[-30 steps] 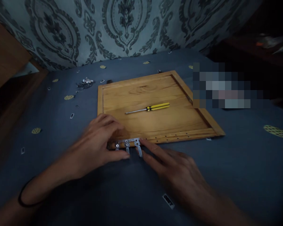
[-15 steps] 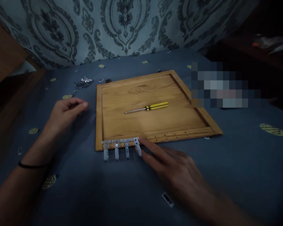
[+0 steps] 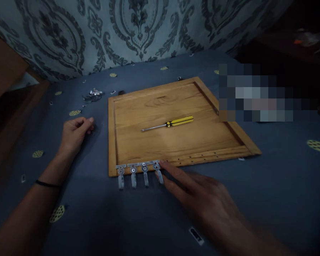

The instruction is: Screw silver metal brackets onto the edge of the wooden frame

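My right hand [image 3: 202,192] grips the rightmost metal hook [image 3: 159,176] between thumb and forefinger, against the near edge of a framed wooden board [image 3: 149,106]. To its left, several more metal hooks [image 3: 133,179] line the same edge, their curved ends hanging over it; screw heads show in some of them. A row of small dark holes continues along the edge to the right. On the board's middle lies a screwdriver [image 3: 179,121] with a yellow and black handle. Left of the board, my left hand [image 3: 76,133] is closed, thumb against curled fingers; anything inside is hidden.
A small pile of metal pieces [image 3: 94,95] lies on the dark blue patterned cloth [image 3: 117,220], beyond my left hand. Behind the board rises a patterned fabric surface [image 3: 138,28]. A brown wooden piece of furniture [image 3: 5,67] stands at left. Something at right is pixelated.
My left hand has drawn back slightly, and its fingers have curled in more. My right hand stays on the rightmost hook. The view has shifted a little.
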`<control>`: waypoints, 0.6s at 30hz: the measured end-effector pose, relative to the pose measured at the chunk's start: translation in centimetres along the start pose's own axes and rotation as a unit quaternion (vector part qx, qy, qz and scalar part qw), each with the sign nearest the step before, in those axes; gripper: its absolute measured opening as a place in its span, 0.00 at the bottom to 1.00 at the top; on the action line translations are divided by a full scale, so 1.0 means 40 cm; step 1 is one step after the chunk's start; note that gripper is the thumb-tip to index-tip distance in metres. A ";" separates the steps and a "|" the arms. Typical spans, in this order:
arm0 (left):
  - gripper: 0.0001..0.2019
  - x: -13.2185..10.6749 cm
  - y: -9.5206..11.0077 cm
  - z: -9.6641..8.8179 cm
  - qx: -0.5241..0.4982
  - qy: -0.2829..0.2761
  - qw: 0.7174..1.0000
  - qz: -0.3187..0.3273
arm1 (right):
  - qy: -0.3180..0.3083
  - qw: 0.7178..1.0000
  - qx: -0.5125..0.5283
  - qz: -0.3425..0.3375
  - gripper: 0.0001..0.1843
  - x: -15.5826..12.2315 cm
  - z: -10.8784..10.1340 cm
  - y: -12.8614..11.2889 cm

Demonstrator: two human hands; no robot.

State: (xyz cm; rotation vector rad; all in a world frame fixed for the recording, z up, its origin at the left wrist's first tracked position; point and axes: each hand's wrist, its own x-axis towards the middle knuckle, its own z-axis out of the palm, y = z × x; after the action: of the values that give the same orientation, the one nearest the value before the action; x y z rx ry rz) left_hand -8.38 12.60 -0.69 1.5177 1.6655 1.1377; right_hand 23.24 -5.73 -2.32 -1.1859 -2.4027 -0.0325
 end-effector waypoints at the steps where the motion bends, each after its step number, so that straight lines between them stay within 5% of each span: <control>1: 0.16 0.004 -0.006 -0.001 -0.004 0.000 1.000 0.001 | -0.001 1.000 0.005 0.000 0.31 -0.002 0.000 0.000; 10: 0.20 0.067 -0.088 -0.057 -0.009 0.066 0.997 0.041 | 0.049 0.998 -0.033 -0.022 0.35 0.006 0.028 0.009; 18: 0.18 0.155 -0.137 -0.105 0.131 0.092 0.981 0.111 | 0.035 0.998 -0.046 -0.021 0.38 -0.004 0.052 0.020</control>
State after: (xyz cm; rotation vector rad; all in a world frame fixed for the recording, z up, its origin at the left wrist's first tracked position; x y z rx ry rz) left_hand -15.56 18.03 -2.98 1.8485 1.8643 1.2453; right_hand 23.12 -4.91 -4.40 -1.1560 -2.3859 -0.1970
